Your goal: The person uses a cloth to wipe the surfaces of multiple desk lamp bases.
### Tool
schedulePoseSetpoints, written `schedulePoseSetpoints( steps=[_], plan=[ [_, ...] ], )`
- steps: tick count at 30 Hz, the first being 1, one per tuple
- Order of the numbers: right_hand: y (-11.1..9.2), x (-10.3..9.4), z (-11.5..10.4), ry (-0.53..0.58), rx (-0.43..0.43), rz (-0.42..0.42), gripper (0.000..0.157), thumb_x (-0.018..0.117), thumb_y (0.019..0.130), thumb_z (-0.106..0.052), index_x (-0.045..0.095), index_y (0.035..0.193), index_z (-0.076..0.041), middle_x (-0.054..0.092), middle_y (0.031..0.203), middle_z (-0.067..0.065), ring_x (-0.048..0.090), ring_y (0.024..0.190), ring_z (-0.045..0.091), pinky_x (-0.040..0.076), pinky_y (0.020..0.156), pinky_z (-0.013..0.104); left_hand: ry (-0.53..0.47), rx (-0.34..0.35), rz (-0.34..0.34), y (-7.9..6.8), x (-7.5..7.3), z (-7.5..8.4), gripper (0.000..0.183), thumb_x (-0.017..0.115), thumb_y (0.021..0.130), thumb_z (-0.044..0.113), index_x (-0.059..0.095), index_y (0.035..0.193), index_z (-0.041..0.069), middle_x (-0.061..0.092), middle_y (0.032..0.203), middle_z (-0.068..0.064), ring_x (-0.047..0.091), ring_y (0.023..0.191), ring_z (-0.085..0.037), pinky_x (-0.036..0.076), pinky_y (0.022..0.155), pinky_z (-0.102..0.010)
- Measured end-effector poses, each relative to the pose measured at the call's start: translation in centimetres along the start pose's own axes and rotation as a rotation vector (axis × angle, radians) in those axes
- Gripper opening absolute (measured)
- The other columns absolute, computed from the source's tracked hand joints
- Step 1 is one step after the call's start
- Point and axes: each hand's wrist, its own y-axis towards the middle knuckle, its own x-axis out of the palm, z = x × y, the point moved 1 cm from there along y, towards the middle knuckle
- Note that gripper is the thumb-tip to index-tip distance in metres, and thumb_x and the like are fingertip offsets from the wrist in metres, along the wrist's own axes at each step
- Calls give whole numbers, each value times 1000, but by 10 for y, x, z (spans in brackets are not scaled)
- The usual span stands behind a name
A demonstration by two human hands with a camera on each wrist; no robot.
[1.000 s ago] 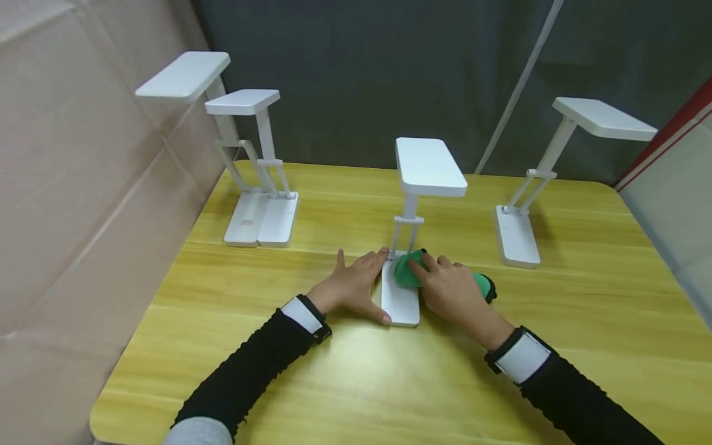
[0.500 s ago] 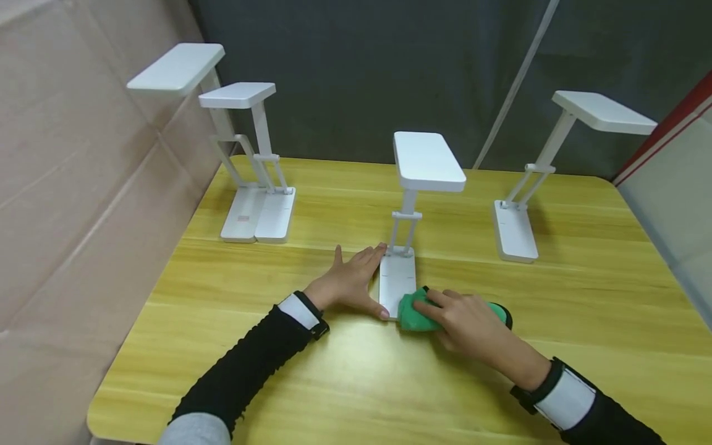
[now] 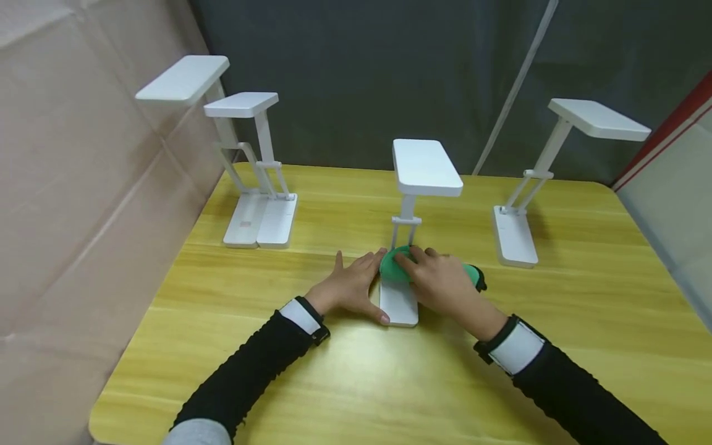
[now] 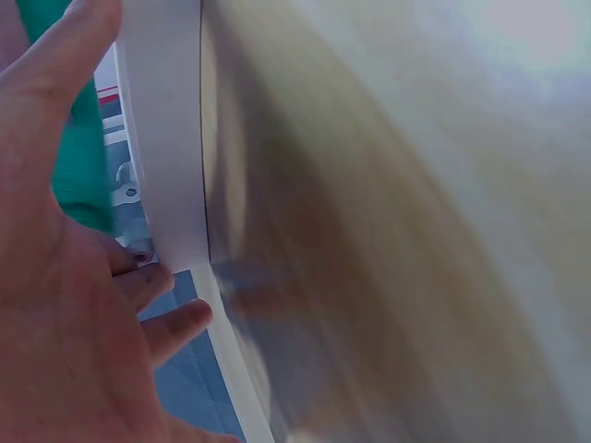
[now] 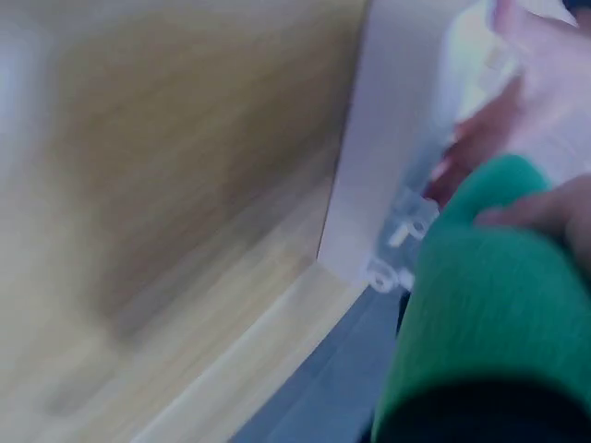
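Note:
A white folding desk lamp (image 3: 427,168) stands at the middle of the table with its arm raised. My left hand (image 3: 351,285) rests along the left side of its base (image 3: 399,307), thumb at the near corner and straight fingertips toward the far end. My right hand (image 3: 447,289) pinches a green cloth (image 3: 394,267) with black edging and presses it on the base's far part, by the hinge. In the left wrist view, the thumb and fingers touch the base's side wall (image 4: 166,138). The right wrist view shows the cloth (image 5: 489,305) bunched under the fingers, partly hiding the hinge.
Two more white lamps, one taller (image 3: 186,79) and one shorter (image 3: 241,105), stand side by side at the back left. Another lamp (image 3: 601,120) stands at the right. The wood-grain table (image 3: 311,395) meets a dark curtain (image 3: 322,74) behind.
The right hand has swept the green cloth from the base's far part to its near right corner, then back up to the hinge end. The left hand has stayed in place.

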Motion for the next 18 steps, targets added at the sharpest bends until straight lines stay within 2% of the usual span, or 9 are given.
schedulePoseSetpoints(
  steps=[2,4,9,13,16,18],
  plan=[
    [3,8,-7,-108,-12,5,40,65,77,-17,57,115,-7,56,100,15,57,70,27,46,43,33,-12,6,-4,0,3,0,127,63,56,77,-8,142,16,3,150,-1,6,135,-19,-5,96,-69],
    [3,13,-15,-170,-35,7,38,64,79,-16,57,115,-5,55,99,15,56,70,27,47,44,33,-18,10,-1,0,5,0,127,63,56,77,-8,142,16,2,150,-1,5,135,-20,-5,96,-69],
    [-5,16,-25,-202,-81,-8,37,63,81,-14,55,116,-3,54,105,15,56,78,30,46,44,32,-2,9,11,2,7,-1,127,61,56,78,-11,142,17,0,150,0,4,135,-18,-6,97,-67],
    [-15,11,-28,-149,-122,-18,34,67,78,-14,58,110,-6,55,99,11,56,72,27,42,41,29,-5,14,6,4,7,-2,128,63,56,77,-12,141,16,-1,150,-1,3,135,-18,-7,97,-67],
    [-23,4,-30,-52,-147,-33,31,70,76,-14,60,104,-8,54,91,6,53,64,23,39,40,27,-4,13,8,5,7,-2,130,65,55,75,-11,141,15,-1,150,-1,4,135,-18,-6,97,-67],
    [-27,-2,-29,20,-164,-65,33,72,73,-13,61,103,-9,54,91,5,54,65,22,42,43,27,-4,6,8,5,6,-4,131,67,54,75,-11,141,15,-1,150,-1,4,135,-18,-6,97,-67]
  ],
)
